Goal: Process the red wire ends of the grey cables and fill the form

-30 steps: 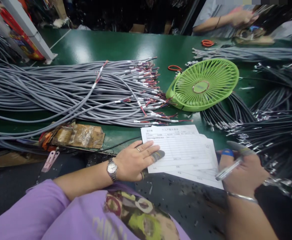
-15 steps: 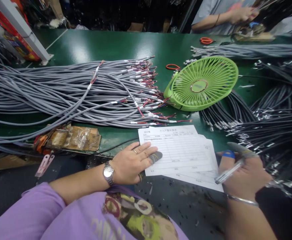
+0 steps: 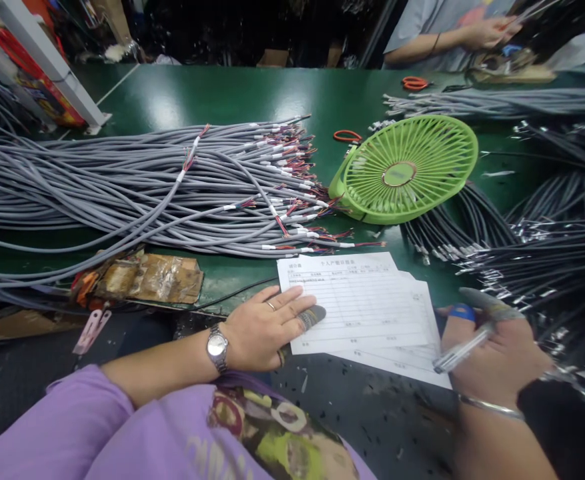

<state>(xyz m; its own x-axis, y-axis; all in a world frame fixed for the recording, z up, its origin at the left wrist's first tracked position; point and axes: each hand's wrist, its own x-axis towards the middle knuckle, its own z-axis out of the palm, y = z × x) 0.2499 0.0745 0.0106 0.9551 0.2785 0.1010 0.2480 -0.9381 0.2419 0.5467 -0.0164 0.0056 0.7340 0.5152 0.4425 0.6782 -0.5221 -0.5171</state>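
Note:
My left hand [image 3: 267,327] lies flat on the left edge of the printed paper forms [image 3: 357,307], its fingers stretched out. A grey cover sits on one of its fingertips, and a watch [image 3: 217,347] is on the wrist. The sheets overlap at the table's front edge, with a little writing in the top row. Beside their right edge, my right hand [image 3: 497,353] is closed around a clear pen [image 3: 462,348], which points down and left near the lower right corner. Blue and grey covers show on its thumb and finger.
Grey cables [image 3: 137,180] with stripped ends cover the table's left. A green fan [image 3: 407,170] stands behind the sheets. Black cables [image 3: 547,247] lie at right. A taped cardboard piece [image 3: 167,277] rests at the front edge. Across the table, a person's hand [image 3: 489,33] works near orange-handled scissors [image 3: 415,83].
My right hand has shifted slightly to the right with the pen. My left hand stays on the sheets. The person's hands across the table have moved a little.

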